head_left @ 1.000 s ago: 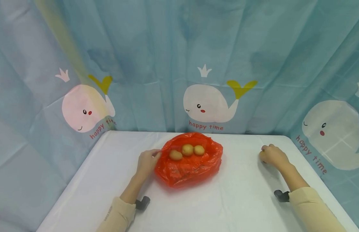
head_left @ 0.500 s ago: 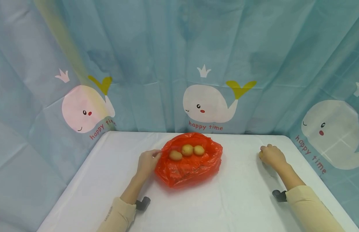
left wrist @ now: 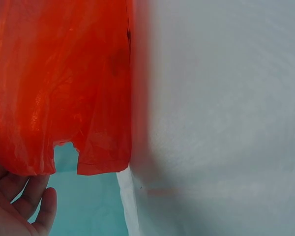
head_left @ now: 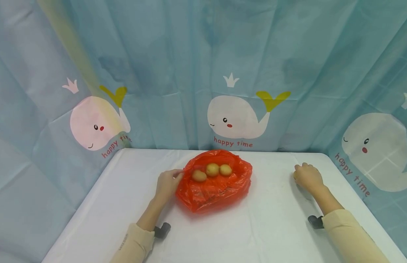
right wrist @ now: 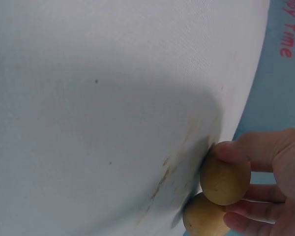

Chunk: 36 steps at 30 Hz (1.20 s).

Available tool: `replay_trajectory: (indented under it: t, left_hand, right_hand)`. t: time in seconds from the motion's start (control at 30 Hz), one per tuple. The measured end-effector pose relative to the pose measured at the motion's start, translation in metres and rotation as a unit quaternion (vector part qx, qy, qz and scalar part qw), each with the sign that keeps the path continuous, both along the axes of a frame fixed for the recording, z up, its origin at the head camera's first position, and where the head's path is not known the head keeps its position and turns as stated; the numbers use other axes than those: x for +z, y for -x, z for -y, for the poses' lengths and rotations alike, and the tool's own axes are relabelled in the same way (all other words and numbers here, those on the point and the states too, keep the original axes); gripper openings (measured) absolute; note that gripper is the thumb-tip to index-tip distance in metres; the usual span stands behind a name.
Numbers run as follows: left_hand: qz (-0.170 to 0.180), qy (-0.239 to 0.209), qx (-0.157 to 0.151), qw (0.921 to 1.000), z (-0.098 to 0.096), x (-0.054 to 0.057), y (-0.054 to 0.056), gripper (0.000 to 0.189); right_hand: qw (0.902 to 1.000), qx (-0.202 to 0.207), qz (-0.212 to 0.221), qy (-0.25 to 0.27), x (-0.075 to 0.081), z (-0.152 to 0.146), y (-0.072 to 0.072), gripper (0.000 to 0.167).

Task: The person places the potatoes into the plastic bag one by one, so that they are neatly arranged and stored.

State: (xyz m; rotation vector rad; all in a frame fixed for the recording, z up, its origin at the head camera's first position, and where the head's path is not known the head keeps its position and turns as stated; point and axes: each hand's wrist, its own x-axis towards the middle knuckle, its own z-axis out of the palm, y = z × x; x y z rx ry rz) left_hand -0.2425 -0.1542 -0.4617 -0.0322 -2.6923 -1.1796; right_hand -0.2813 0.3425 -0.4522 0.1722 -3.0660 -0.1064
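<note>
In the head view a red plastic bag [head_left: 210, 193] lies wide at the middle of the white table, with three potatoes [head_left: 212, 170] showing inside its mouth. My left hand [head_left: 168, 184] is at the bag's left rim, thumb and forefinger pinching its edge; in the left wrist view the red film hides some fingertips. Far to the right, my right hand [head_left: 308, 177] is low over the table. The right wrist view shows it gripping a potato [right wrist: 225, 179] between thumb and fingers. A second potato [right wrist: 205, 216] sits right beside that one, against the fingers.
A blue curtain [head_left: 190, 73] with printed whales hangs behind the table and at both sides. The white tabletop [head_left: 269, 219] runs between the bag and my right hand. Brownish marks [right wrist: 160, 184] lie on the cloth near the potatoes.
My right hand has shifted slightly to the left, still gripping a potato. The left hand and the red bag stay nearly where they were.
</note>
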Motion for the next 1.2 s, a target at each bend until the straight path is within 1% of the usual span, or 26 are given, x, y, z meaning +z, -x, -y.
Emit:
replay_trajectory:
  t: [0.17,0.33,0.43,0.57,0.67,0.8,1.03,1.2]
  left_hand:
    - [-0.005,-0.003,-0.001,1.0000,0.000,-0.002,0.001,0.028]
    - [-0.011,-0.005,-0.004,0.9999,0.001,-0.002,0.002,0.027]
    - [-0.014,-0.005,-0.004,0.9999,0.000,-0.002,0.002,0.027]
    - [-0.009,-0.004,-0.003,0.9999,0.000,-0.002,0.002,0.027]
    - [-0.006,-0.003,-0.001,1.0000,-0.001,-0.002,0.002,0.027]
    - [-0.011,0.000,0.000,0.9999,-0.001,-0.001,0.002,0.026]
    - [-0.013,0.000,0.000,0.9999,-0.001,-0.002,0.002,0.026]
    - [-0.013,-0.002,-0.002,0.9999,-0.001,-0.002,0.003,0.026]
  right_hand:
    - [0.9996,-0.016,0.024,0.001,0.002,0.000,0.001,0.040]
    - [0.9993,-0.020,0.030,0.007,0.001,0.001,0.001,0.046]
    - [0.9992,-0.019,0.031,0.015,0.002,0.001,0.000,0.047]
    - [0.9985,-0.017,0.030,0.042,0.005,0.000,-0.003,0.046]
    - [0.9977,-0.007,0.018,0.065,0.008,0.000,-0.003,0.045]
    - [0.9967,0.004,0.006,0.081,0.010,0.000,-0.003,0.044]
    - [0.9942,0.002,0.021,0.105,0.013,0.002,0.000,0.043]
    - [0.9910,0.014,0.010,0.133,0.014,0.004,0.000,0.042]
